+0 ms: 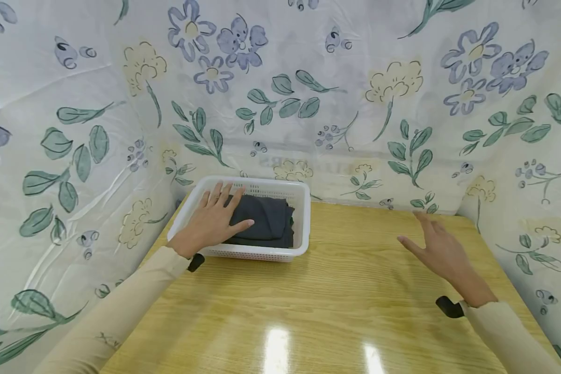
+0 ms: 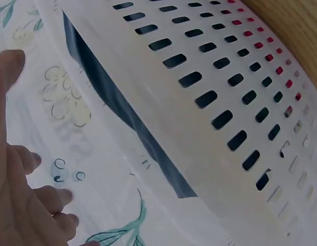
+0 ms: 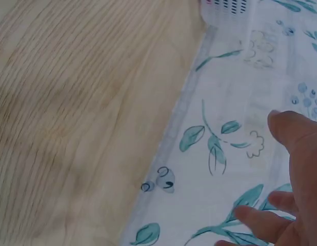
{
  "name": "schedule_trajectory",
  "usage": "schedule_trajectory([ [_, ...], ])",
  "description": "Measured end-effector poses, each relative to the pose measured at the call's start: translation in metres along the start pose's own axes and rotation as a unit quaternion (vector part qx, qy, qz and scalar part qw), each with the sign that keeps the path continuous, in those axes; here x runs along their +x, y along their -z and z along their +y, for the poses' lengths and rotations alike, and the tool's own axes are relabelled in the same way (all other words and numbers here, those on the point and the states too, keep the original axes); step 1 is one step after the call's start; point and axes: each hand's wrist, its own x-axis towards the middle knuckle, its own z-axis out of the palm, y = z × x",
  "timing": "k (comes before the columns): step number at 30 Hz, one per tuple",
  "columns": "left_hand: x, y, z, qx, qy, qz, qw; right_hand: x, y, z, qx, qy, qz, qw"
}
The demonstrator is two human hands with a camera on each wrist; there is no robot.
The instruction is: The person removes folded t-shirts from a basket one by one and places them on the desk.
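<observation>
left grip point(image 1: 210, 218): empty, fingers spread over white slotted basket point(image 1: 262, 252) | folded dark cloth point(image 1: 262, 218): in basket, just right of left grip, the nearer; long axis seemingly left-right | right grip point(image 1: 441, 252): empty, well right of cloth

you've got a wood-grain table point(image 1: 350, 291) in front of you, pale cloth walls point(image 1: 350, 111) at the back and both sides, printed with blue and yellow flowers point(image 1: 395, 83) plus green leaves point(image 1: 290, 108). two bright glare spots point(image 1: 277, 349) on the table near you.
</observation>
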Motion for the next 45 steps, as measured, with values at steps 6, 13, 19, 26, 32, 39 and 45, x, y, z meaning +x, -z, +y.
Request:
schedule_trajectory([
  [6,0.001,-0.001,-0.004,0.009,-0.012,0.036,0.9992,0.004,-0.007,-0.003,-0.005,0.01,-0.005,0.9999],
  [13,0.0,-0.001,-0.014,-0.035,-0.017,0.067,0.997,0.011,-0.013,-0.015,0.015,0.042,0.027,0.9986],
  [19,0.004,-0.001,-0.026,-0.094,0.016,0.024,0.9952,0.018,-0.02,-0.027,0.027,0.057,0.036,0.9974],
  [26,0.006,0.0,-0.041,-0.147,0.033,0.022,0.9883,0.026,-0.032,-0.044,0.045,0.067,0.037,0.996],
  [32,0.003,-0.001,-0.049,-0.166,0.048,0.015,0.9848,0.036,-0.043,-0.059,0.06,0.071,0.015,0.9955],
  [39,0.008,0.002,-0.055,-0.166,0.06,0.005,0.9843,0.046,-0.051,-0.081,0.094,0.082,0.017,0.992],
  [45,0.01,-0.003,-0.059,-0.177,0.081,-0.043,0.98,0.052,-0.063,-0.104,0.118,0.098,0.018,0.988],
])
